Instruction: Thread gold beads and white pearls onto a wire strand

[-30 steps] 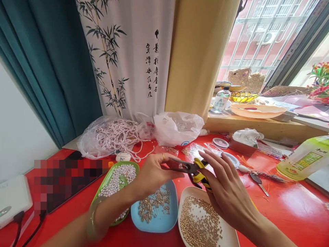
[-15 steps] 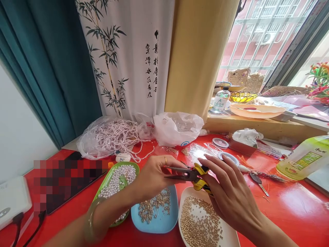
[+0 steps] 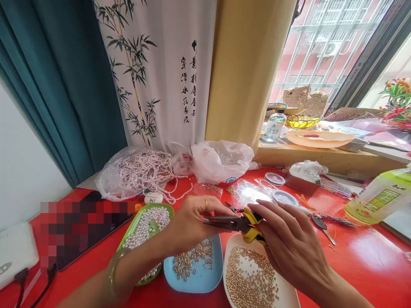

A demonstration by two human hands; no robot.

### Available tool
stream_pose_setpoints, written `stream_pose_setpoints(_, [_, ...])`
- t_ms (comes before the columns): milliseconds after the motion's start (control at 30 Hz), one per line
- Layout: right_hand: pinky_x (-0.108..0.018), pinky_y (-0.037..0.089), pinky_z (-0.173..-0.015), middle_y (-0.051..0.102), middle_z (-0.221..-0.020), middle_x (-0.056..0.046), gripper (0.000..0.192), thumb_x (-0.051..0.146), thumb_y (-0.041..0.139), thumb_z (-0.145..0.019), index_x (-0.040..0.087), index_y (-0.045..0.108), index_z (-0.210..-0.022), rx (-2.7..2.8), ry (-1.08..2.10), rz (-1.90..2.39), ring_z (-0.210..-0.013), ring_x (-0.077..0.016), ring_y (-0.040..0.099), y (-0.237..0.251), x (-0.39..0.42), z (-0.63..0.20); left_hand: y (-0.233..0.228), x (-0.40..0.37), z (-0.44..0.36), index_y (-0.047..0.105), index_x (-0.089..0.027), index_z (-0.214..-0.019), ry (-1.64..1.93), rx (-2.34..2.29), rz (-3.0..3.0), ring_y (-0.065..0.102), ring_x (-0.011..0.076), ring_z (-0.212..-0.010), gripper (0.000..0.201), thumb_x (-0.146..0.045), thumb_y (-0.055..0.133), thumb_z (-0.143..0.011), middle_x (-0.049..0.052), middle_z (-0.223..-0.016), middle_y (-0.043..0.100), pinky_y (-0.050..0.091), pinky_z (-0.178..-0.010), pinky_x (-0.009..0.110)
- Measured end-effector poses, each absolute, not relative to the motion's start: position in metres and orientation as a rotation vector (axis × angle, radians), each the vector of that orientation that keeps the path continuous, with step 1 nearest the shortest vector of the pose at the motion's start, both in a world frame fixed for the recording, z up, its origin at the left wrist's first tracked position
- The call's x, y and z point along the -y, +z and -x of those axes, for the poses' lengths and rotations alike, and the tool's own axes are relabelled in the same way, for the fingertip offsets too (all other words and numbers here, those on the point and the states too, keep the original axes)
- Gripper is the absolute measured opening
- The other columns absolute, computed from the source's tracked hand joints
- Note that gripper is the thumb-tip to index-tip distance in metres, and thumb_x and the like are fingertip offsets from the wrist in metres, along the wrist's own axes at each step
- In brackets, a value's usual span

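Observation:
My right hand point(image 3: 290, 246) grips yellow-handled pliers point(image 3: 236, 223), whose dark jaws point left toward my left hand point(image 3: 192, 220). The fingers of my left hand are pinched together at the jaw tips; what they hold is too small to tell. A ring sits on one left finger and a green bangle on that wrist. Below the hands lie a blue dish point(image 3: 205, 278) of small gold pins, a white dish point(image 3: 285, 295) of gold beads and a green dish point(image 3: 128, 233) of white pearls.
Plastic bags of pearl strands point(image 3: 141, 171) and a white bag point(image 3: 221, 160) lie at the back of the red table point(image 3: 362, 252). A yellow-green bottle point(image 3: 377, 196) lies at the right. Small scissors point(image 3: 323, 226), round lids and a phone point(image 3: 83, 226) are nearby.
The pliers' jaws have turned from angled up-left to level. Both hands have dropped slightly toward the dishes, and my left fingers have closed in at the jaw tips.

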State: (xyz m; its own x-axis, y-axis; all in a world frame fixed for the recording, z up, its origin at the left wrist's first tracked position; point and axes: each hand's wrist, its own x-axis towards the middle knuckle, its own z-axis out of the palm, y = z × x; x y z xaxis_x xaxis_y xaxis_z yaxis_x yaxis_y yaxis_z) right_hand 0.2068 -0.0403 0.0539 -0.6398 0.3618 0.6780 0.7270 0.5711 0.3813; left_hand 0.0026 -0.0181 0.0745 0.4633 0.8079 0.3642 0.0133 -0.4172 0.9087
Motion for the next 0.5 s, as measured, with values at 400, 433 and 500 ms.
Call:
stream_pose_setpoints(400, [-0.037, 0.039, -0.075, 0.055, -0.099, -0.01, 0.02, 0.004, 0.04, -0.073, 0.017, 0.054, -0.079, 2.313, -0.919, 0.966, -0.096, -0.0237, 0.046, 0.0562, 0.0417, -0.2078, 0.0743, 0.0153, -0.0062, 0.067, -0.017, -0.073, 1.004, -0.765, -1.592, 0.06, 0.0141, -0.068, 0.017, -0.016, 0.068, -0.057, 0.003, -0.074, 0.066, 0.048, -0.063, 0.024])
stream_pose_setpoints(433, [-0.038, 0.04, -0.074, 0.055, -0.096, -0.01, 0.021, 0.004, 0.039, -0.073, 0.016, 0.054, -0.078, 2.323, -0.888, 0.964, -0.095, -0.0242, 0.046, 0.0555, 0.0407, -0.208, 0.0735, 0.0146, -0.0066, 0.067, -0.016, -0.073, 0.996, -0.772, -1.587, 0.06, 0.0141, -0.068, 0.017, -0.016, 0.068, -0.057, 0.003, -0.074, 0.066, 0.048, -0.063, 0.024])
stream_pose_setpoints(500, [-0.038, 0.043, -0.071, 0.054, -0.09, -0.011, 0.022, 0.002, 0.036, -0.071, 0.015, 0.053, -0.077, 2.35, -0.817, 0.953, -0.09, -0.0236, 0.047, 0.0525, 0.0382, -0.2086, 0.0713, 0.0136, -0.0076, 0.067, -0.016, -0.074, 0.981, -0.78, -1.585, 0.059, 0.0145, -0.068, 0.017, -0.016, 0.067, -0.057, 0.004, -0.074, 0.066, 0.047, -0.063, 0.025])
